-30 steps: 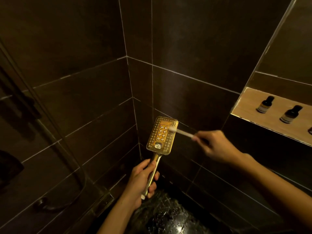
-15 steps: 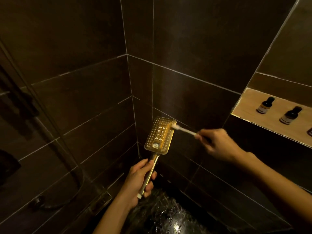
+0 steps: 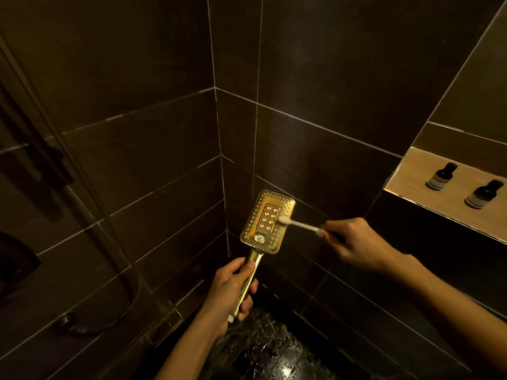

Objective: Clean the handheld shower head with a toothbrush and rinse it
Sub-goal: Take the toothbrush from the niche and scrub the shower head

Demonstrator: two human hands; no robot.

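My left hand (image 3: 230, 292) clamps the rigid, likely slippery shower head (image 3: 267, 222) by its handle; my right hand's fingers (image 3: 333, 237) pinch the light toothbrush (image 3: 297, 224).

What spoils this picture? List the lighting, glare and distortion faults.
Head view: dim, warm light leaves the wall tiles nearly black; glare flares on the wet floor; the wide lens bends the grout lines; the toothbrush head is blurred against the shower head.

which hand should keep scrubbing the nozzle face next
Right. The right hand grips the toothbrush, whose bristles rest on the shower head face. The left hand is wrapped around the handle, steadying it.
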